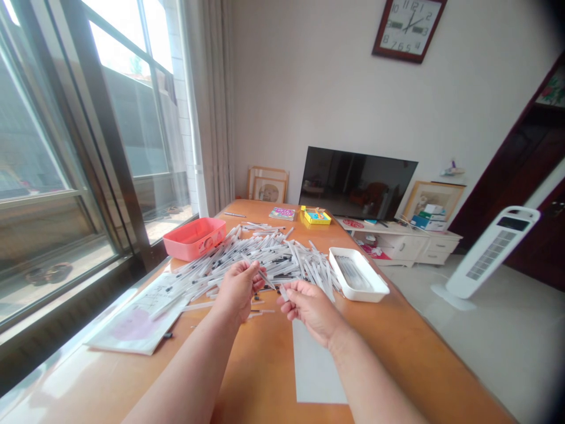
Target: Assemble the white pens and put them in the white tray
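Observation:
A big heap of several white pens (273,256) with dark parts lies across the middle of the orange wooden table (410,359). My left hand (238,288) is closed round a thin white pen barrel (265,277) that points to the right. My right hand (311,306) pinches a small white piece (283,292) just below the barrel's tip. Both hands hover close together at the near edge of the heap.
A pink tray (194,237) stands at the left of the heap, a white tray (358,275) at its right. Papers (141,318) lie at the table's left edge, a grey sheet (315,368) under my right arm. Coloured boxes (315,217) sit at the far end; a white fan (489,253) stands on the floor.

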Tool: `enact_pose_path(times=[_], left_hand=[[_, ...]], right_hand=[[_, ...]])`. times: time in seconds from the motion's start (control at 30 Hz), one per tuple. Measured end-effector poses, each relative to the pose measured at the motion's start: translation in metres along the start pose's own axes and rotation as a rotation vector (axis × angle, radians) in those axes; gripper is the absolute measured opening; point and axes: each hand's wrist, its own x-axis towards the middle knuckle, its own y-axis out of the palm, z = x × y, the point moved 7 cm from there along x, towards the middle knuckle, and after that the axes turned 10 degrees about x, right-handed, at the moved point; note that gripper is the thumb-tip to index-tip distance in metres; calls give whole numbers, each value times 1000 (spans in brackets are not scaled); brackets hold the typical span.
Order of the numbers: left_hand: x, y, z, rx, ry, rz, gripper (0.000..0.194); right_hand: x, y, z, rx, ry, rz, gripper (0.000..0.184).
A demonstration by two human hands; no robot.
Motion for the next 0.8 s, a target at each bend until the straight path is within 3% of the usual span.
enact_pose_path(times=[0.23, 0.57, 0.8], left_hand=[[-1, 2, 1, -4, -11, 5, 23], [-2, 10, 12, 88, 4, 69, 35], [-5, 12, 8, 26, 5, 75, 37]], right_hand=[[1, 4, -3, 27, -10, 12, 24], [0, 5, -4, 52, -7, -14, 28], [0, 1, 0, 59, -21, -62, 33]])
